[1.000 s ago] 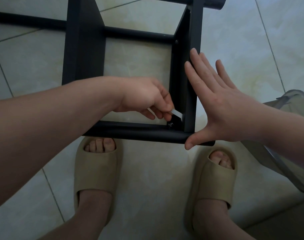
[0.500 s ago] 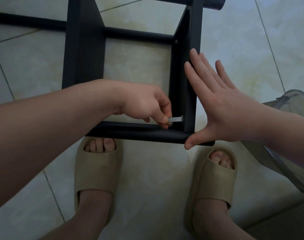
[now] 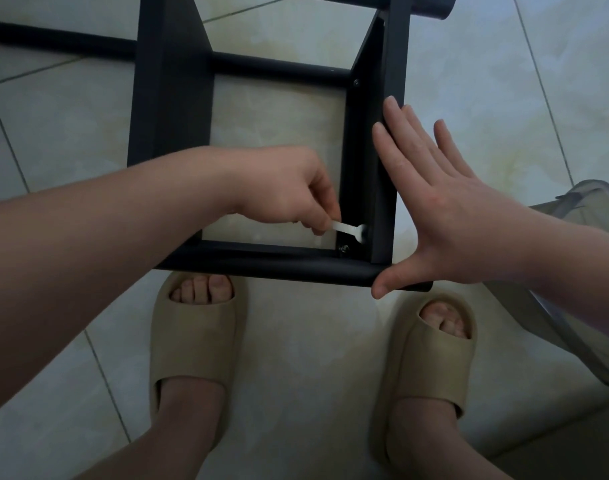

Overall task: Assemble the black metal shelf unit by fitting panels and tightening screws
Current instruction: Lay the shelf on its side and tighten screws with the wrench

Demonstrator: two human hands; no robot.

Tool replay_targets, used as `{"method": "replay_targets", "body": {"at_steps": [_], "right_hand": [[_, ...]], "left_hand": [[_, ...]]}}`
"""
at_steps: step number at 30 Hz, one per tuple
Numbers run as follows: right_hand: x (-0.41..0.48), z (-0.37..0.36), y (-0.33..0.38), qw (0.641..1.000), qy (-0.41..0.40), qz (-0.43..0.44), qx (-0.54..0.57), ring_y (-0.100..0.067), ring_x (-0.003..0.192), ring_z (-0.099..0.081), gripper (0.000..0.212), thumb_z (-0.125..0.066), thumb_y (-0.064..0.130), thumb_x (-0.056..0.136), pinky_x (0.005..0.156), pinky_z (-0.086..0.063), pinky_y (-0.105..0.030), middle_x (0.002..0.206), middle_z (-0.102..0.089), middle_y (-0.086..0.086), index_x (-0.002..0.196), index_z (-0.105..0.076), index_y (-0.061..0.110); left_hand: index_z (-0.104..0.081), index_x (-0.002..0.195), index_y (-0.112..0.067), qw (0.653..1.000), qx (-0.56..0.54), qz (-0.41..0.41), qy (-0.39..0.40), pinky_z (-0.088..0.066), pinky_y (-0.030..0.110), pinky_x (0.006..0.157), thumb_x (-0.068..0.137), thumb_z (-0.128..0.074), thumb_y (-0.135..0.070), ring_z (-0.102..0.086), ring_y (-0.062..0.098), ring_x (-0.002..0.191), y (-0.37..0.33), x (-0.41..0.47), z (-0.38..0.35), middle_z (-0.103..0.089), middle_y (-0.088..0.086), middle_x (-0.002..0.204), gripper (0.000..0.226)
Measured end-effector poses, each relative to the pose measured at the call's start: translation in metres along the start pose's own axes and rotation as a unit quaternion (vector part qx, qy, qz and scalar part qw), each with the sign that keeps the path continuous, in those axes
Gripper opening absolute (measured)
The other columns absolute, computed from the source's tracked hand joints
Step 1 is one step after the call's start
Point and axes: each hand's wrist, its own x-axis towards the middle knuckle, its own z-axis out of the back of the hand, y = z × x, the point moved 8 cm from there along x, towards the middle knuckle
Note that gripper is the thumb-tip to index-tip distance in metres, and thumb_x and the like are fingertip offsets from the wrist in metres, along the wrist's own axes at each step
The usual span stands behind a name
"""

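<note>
The black metal shelf unit (image 3: 171, 98) lies on its side on the tiled floor, its round tubes and flat panels forming a square frame. My left hand (image 3: 292, 192) reaches inside the frame and pinches a small flat silver wrench (image 3: 350, 230), whose head sits against the inner face of the right panel (image 3: 388, 168) near the lower corner. A screw (image 3: 344, 248) shows just below the wrench in that corner. My right hand (image 3: 445, 209) presses flat against the outside of the right panel, fingers straight, thumb under the near tube (image 3: 279, 265).
My feet in beige slides (image 3: 195, 337) stand just in front of the frame on pale floor tiles. A grey translucent plastic object (image 3: 580, 306) lies at the right edge. Another black tube (image 3: 53, 39) runs off to the upper left.
My left hand has swung the wrench: its handle went from angled, down to the tube, and now sticks out level to the left. My right hand has stayed flat on the panel.
</note>
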Motion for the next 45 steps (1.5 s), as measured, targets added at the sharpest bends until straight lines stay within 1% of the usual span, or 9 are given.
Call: {"method": "replay_targets", "body": {"at_steps": [2,5,8,11,15,19,25,36,45], "right_hand": [[0.000,0.000,0.000,1.000,0.001,0.000,0.001,-0.029,0.153,0.023,0.153,-0.041,0.102,0.057,0.125,0.010,-0.048,0.166,0.026,-0.014,0.159,0.014,0.003],[0.000,-0.001,0.000,1.000,0.000,0.000,0.001,-0.030,0.154,0.022,0.153,-0.040,0.103,0.056,0.125,0.010,-0.049,0.166,0.026,-0.014,0.159,0.014,0.003],[0.000,-0.001,0.000,1.000,-0.002,0.001,0.002,-0.029,0.154,0.022,0.153,-0.041,0.102,0.057,0.125,0.010,-0.049,0.166,0.025,-0.014,0.159,0.014,0.003],[0.000,-0.001,0.000,1.000,-0.004,0.001,-0.001,-0.030,0.154,0.021,0.153,-0.041,0.102,0.057,0.125,0.008,-0.050,0.166,0.024,-0.015,0.159,0.013,0.002],[0.000,-0.001,0.000,1.000,-0.004,0.002,0.000,-0.030,0.154,0.021,0.153,-0.042,0.102,0.057,0.125,0.008,-0.051,0.166,0.024,-0.015,0.159,0.012,0.002],[0.000,-0.001,0.000,1.000,-0.004,0.002,0.000,-0.029,0.154,0.022,0.153,-0.042,0.102,0.057,0.125,0.009,-0.049,0.166,0.025,-0.014,0.159,0.013,0.002],[0.000,-0.001,0.000,1.000,-0.004,0.004,0.002,-0.029,0.153,0.023,0.151,-0.041,0.102,0.058,0.124,0.010,-0.048,0.166,0.026,-0.014,0.159,0.014,0.003],[0.000,-0.001,0.000,1.000,-0.005,0.003,0.000,-0.031,0.154,0.020,0.152,-0.042,0.101,0.058,0.125,0.008,-0.051,0.166,0.024,-0.015,0.159,0.012,0.001],[0.000,-0.001,0.000,1.000,-0.003,0.001,0.001,-0.030,0.153,0.022,0.153,-0.041,0.102,0.057,0.125,0.010,-0.049,0.166,0.026,-0.014,0.158,0.013,0.002]], "left_hand": [[-0.073,0.085,-0.030,1.000,-0.005,-0.001,-0.017,-0.046,0.018,0.065,0.088,-0.071,-0.022,-0.060,-0.009,0.064,-0.003,0.003,0.000,-0.068,-0.023,0.068,0.009],[-0.072,0.085,-0.027,0.995,-0.100,0.014,-0.021,-0.055,0.022,0.074,0.090,-0.068,-0.019,-0.063,-0.001,0.076,0.000,0.005,-0.006,-0.069,-0.014,0.077,0.011],[-0.068,0.088,-0.021,0.965,-0.259,0.043,-0.005,-0.056,0.030,0.082,0.092,-0.066,-0.018,-0.067,0.008,0.084,0.003,0.007,-0.019,-0.070,-0.007,0.081,0.006],[-0.065,0.094,-0.017,0.935,-0.347,0.077,-0.006,-0.052,0.030,0.074,0.093,-0.067,-0.021,-0.070,0.013,0.082,0.007,0.008,-0.028,-0.071,-0.002,0.079,0.004],[-0.069,0.093,-0.021,0.942,-0.320,0.086,-0.050,-0.052,0.029,0.076,0.090,-0.071,-0.023,-0.069,0.011,0.076,0.011,0.008,-0.023,-0.075,-0.003,0.081,0.004],[-0.070,0.089,-0.024,0.937,-0.324,0.102,-0.085,-0.049,0.029,0.074,0.090,-0.071,-0.021,-0.068,0.010,0.075,0.014,0.007,-0.018,-0.077,-0.003,0.085,0.003],[-0.068,0.085,-0.023,0.938,-0.319,0.108,-0.083,-0.049,0.031,0.075,0.089,-0.070,-0.017,-0.068,0.012,0.075,0.012,0.007,-0.015,-0.078,-0.001,0.084,0.007],[-0.067,0.095,-0.021,0.929,-0.350,0.102,-0.062,-0.050,0.031,0.082,0.093,-0.065,-0.020,-0.067,0.013,0.080,0.007,0.008,-0.020,-0.078,-0.002,0.087,0.003],[-0.066,0.093,-0.021,0.932,-0.343,0.111,-0.044,-0.049,0.030,0.079,0.093,-0.064,-0.021,-0.068,0.010,0.076,0.011,0.007,-0.024,-0.078,-0.001,0.087,0.003]]}}
